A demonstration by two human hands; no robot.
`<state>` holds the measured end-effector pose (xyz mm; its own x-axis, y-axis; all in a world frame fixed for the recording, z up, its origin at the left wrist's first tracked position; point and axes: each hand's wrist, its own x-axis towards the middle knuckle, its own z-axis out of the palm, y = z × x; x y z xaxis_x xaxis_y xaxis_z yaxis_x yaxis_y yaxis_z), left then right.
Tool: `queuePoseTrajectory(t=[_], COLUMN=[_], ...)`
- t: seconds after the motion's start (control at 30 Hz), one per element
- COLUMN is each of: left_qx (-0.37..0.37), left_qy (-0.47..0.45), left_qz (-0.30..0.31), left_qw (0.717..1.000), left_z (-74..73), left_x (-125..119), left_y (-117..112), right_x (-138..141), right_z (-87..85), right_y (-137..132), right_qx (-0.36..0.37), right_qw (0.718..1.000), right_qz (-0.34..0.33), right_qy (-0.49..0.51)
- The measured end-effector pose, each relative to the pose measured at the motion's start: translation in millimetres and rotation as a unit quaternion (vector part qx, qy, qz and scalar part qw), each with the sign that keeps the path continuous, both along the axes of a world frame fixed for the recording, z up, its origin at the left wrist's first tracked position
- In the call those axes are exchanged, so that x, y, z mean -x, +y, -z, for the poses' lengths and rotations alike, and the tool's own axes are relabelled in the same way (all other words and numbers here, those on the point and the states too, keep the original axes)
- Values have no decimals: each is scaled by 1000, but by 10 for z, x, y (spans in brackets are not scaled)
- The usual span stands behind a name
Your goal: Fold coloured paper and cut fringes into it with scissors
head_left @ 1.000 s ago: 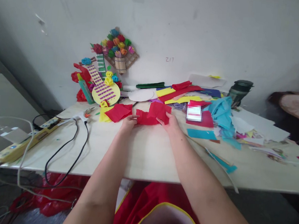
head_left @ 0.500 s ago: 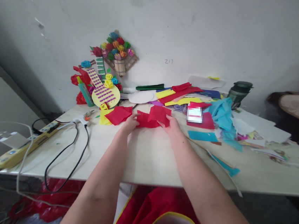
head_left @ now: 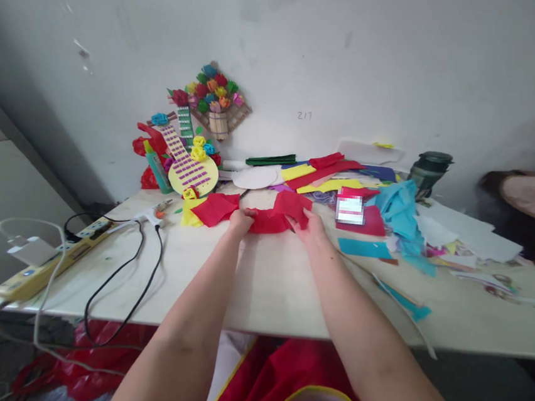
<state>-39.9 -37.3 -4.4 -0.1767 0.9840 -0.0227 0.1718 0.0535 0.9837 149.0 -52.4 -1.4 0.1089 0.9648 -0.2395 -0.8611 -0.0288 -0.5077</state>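
My left hand [head_left: 241, 222] is closed at the left edge of a red crepe paper sheet [head_left: 265, 221] lying on the table, its thumb and fingers together. My right hand [head_left: 311, 228] pinches a smaller red crepe paper piece [head_left: 292, 206] by its right side. That piece is raised a little and overlaps the right end of the sheet. Left of my left hand lies another red crepe paper piece [head_left: 217, 209], on top of a yellow paper piece [head_left: 191, 213].
A guitar-shaped craft [head_left: 194, 176] and a glue bottle [head_left: 157, 168] stand at the back left. A power strip [head_left: 53, 262] with cables lies at left. Coloured paper strips [head_left: 330, 169], blue crepe paper [head_left: 399, 207] and a dark bottle [head_left: 430, 172] are at the back right.
My left hand's fingers have closed in at the left edge of the middle red sheet. My right hand keeps its pinch on the red piece. The whole view has shifted slightly.
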Motion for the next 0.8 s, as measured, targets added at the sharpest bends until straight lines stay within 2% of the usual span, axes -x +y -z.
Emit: queuePoseTrajectory(t=[0.03,0.1,0.13,0.17,0.27,0.4,0.53,0.8], left_qx=[-32,-171,-217,-229,-202,-140,-98,-49], left_qy=[-2,-39,-59,-72,-121,-216,-277,-247], left_qz=[5,84,121,136,164,203,181,163], left_qw=[999,981,967,961,958,945,939,954], left_z=[-11,-31,-38,-41,-25,28,81,124], left_x=[-26,-51,-49,-40,16,87,107,62], left_y=[-23,-106,-155,-204,-308,-324,-262,-221], right_x=[-13,-37,-47,-56,-70,-70,-48,111], right_z=[-13,-40,-52,-61,-72,-80,-99,-40], right_y=[-5,-22,-31,-38,-45,-51,-87,-114], right_qx=[-3,-8,-11,-16,-27,-35,-47,-26], right_qw=[1000,999,999,999,998,998,998,997], right_qz=[8,22,27,31,31,19,3,-49], right_qy=[9,27,34,39,43,51,42,-61])
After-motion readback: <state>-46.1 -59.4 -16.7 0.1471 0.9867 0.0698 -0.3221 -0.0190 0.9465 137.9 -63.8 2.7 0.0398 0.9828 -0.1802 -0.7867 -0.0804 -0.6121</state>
